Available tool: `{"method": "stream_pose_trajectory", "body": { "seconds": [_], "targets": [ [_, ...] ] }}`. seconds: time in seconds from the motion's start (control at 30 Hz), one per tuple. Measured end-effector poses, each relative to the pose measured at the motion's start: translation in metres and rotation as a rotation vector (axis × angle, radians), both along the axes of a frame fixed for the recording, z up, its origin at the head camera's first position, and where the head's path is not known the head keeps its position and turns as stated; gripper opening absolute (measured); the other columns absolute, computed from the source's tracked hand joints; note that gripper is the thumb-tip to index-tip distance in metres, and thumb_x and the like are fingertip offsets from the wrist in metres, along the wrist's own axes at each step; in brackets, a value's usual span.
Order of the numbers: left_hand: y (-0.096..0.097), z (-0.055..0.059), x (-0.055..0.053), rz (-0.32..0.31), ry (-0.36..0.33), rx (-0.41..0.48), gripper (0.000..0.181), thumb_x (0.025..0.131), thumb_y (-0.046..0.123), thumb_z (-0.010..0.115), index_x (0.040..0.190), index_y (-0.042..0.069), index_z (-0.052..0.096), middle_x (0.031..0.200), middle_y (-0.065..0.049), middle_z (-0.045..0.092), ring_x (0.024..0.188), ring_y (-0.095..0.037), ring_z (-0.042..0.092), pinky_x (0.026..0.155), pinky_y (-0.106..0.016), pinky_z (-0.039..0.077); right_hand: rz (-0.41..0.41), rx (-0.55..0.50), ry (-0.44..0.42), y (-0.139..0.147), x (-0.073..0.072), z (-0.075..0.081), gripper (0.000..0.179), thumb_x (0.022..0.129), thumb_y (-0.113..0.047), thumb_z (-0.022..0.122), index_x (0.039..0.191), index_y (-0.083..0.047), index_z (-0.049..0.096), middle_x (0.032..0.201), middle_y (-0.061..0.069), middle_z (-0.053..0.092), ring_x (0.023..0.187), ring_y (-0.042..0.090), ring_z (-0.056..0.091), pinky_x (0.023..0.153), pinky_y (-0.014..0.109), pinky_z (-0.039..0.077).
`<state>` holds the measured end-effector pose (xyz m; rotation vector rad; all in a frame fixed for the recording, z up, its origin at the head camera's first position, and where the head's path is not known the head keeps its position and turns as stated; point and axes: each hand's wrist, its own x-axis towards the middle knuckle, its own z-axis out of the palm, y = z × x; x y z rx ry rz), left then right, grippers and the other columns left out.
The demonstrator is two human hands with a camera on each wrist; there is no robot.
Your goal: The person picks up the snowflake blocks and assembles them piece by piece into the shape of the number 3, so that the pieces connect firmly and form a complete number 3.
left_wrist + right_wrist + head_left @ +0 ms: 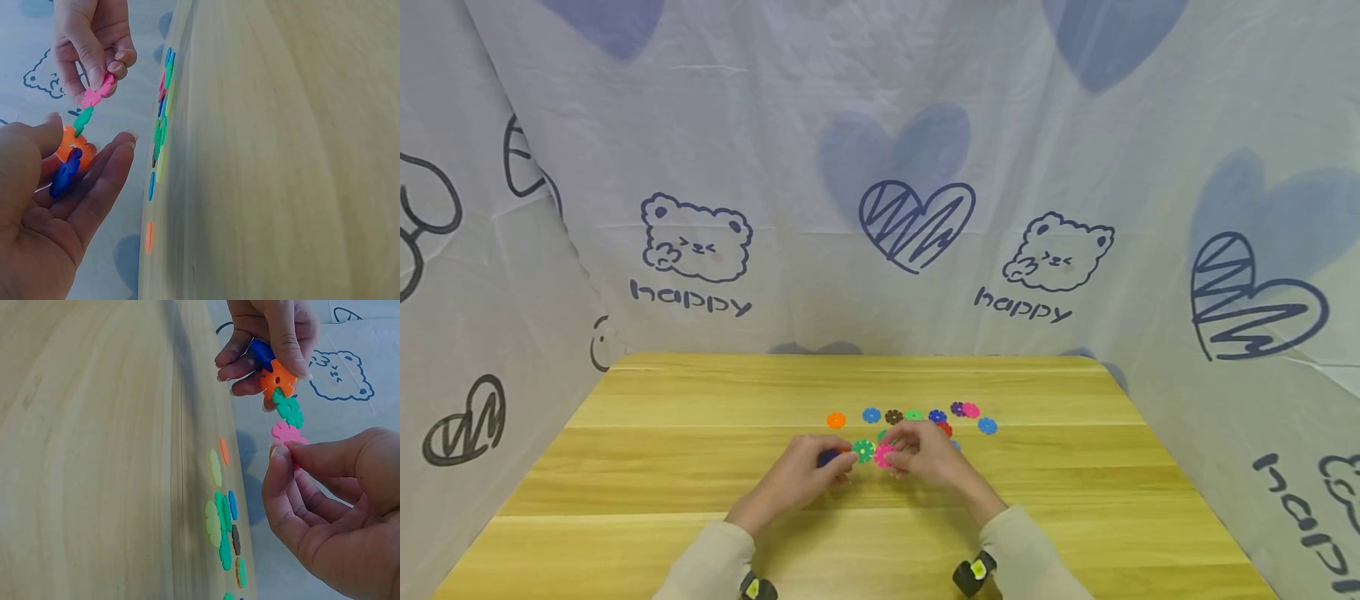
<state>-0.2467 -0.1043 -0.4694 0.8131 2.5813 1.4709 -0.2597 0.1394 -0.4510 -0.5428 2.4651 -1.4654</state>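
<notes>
Between the hands runs a short row of notched plastic discs: blue (262, 355), orange (285, 385), green (291, 412) and pink (286, 432). My left hand (805, 473) pinches the orange disc between thumb and fingers, the blue one lying near its palm side. The pink disc is pinched by the thumb and fingertips of my right hand (931, 457). Blue, orange and green appear slotted edge to edge. Pink meets the green disc's edge; how deep it sits in the slot I cannot tell. Both hands are above the wooden table (625, 467).
Several loose notched discs lie beyond the hands, among them an orange one (836, 421), a brown one (893, 417) and a light blue one (987, 426). My right hand partly covers some. Behind the table hangs a printed white cloth (805, 283).
</notes>
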Motion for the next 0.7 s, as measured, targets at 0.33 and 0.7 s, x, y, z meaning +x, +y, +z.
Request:
{"method": "stream_pose_trajectory", "body": {
  "seconds": [0.33, 0.7],
  "targets": [
    [0.0011, -0.0005, 0.001, 0.013, -0.035, 0.006, 0.029, 0.106, 0.024, 0.059, 0.116, 0.0, 0.072, 0.096, -0.017, 0.077, 0.078, -0.025, 0.075, 0.069, -0.03, 0.063, -0.04, 0.056, 0.086, -0.0018, 0.0005, -0.0011, 0.004, 0.093, -0.009, 0.076, 0.096, -0.007, 0.076, 0.094, 0.006, 0.075, 0.075, 0.012, 0.071, 0.069, 0.026, 0.059],
    [0.0015, 0.0036, 0.0033, -0.027, -0.113, 0.024, 0.033, 0.106, 0.026, 0.061, 0.122, -0.001, 0.067, 0.093, -0.018, 0.076, 0.08, -0.031, 0.075, 0.071, -0.036, 0.064, -0.108, 0.067, 0.228, -0.0061, -0.0005, -0.0032, 0.005, 0.089, -0.009, 0.081, 0.089, -0.004, 0.08, 0.089, 0.006, 0.078, 0.075, 0.008, 0.07, 0.067, 0.02, 0.058]
  ]
}}
